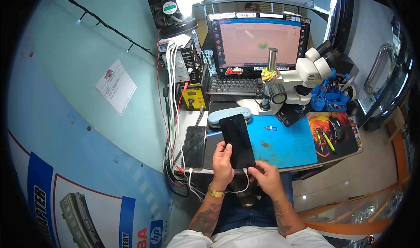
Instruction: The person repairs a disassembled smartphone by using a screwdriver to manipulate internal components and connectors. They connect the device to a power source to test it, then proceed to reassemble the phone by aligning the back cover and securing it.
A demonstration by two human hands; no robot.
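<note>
A dark-screened smartphone (237, 140) is tilted upright in my left hand (223, 162), with the thumb along its left edge and the fingers behind it. A white charging cable (246, 172) meets the phone's bottom edge. My right hand (266, 175) is closed at the phone's lower right corner, its thumb and finger pinched at the cable's plug; part of the grip is hidden. A second smartphone (194, 147), also dark, lies on the desk to the left, with another white cable's plug (190, 171) at its bottom end.
Behind the phone lie a light-blue case (229, 116) and a blue work mat (284, 145). A microscope (313, 70), keyboard (235, 86) and monitor (260, 42) stand farther back. Cables (173, 103) hang beside a yellow-black station (195, 97). Pen-like tools (328, 142) and a mouse (336, 127) are right.
</note>
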